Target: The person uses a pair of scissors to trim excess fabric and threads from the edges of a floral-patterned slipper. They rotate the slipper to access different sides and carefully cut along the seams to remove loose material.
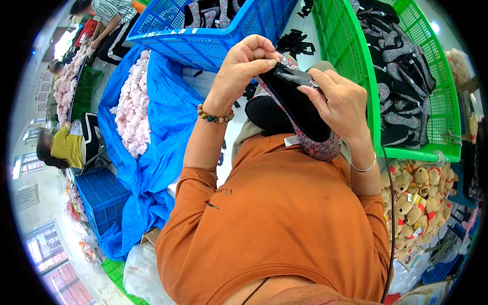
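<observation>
My left hand (249, 61) pinches the upper end of a long curved fabric piece (300, 109), with floral cloth outside and black lining inside. The piece lies slantwise above my lap, and a small white tag (292, 141) hangs at its lower side. Closed around small dark thread snips (300, 77), my right hand (339, 96) is over the piece's right edge. The snips' blades point toward the left fingertips, and my right fingers partly cover them. A rounded black part (264, 114) shows beside the piece on the left; whether it joins it I cannot tell.
At the right, a green crate (373, 91) holds many similar floral and black pieces. A blue crate (213, 43) stands ahead. On the left, blue sheeting (170, 96) holds pink fluffy items (133, 109). Tan plush toys (417, 198) lie right of me; a black cable (391, 213) hangs there.
</observation>
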